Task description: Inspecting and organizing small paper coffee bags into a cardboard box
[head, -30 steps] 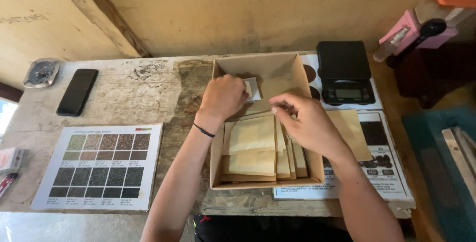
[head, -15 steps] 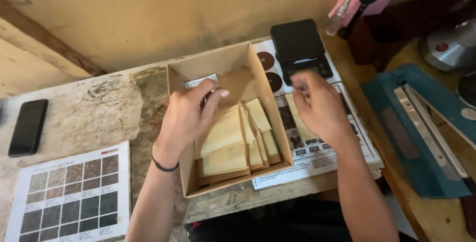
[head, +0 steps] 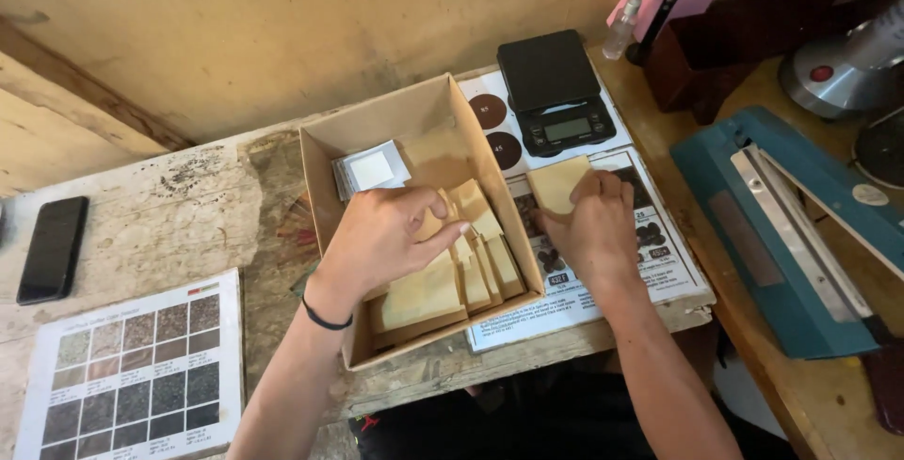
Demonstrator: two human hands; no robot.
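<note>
Head view shows the left hand (head: 386, 239) inside the cardboard box (head: 325, 192), fingers pinched on the stacked tan pouches (head: 424, 295); just right of the box, the right hand (head: 593, 225) clamps one tan pouch (head: 557, 182) above the printed sheet (head: 659, 272). Pulling carelessly could likely fan neighbouring pouches out of order.

Single head view: looks steeply down from above the box (head: 421, 225), close in, facing the wall behind it; tabletop (head: 169, 206) spans the frame.
</note>
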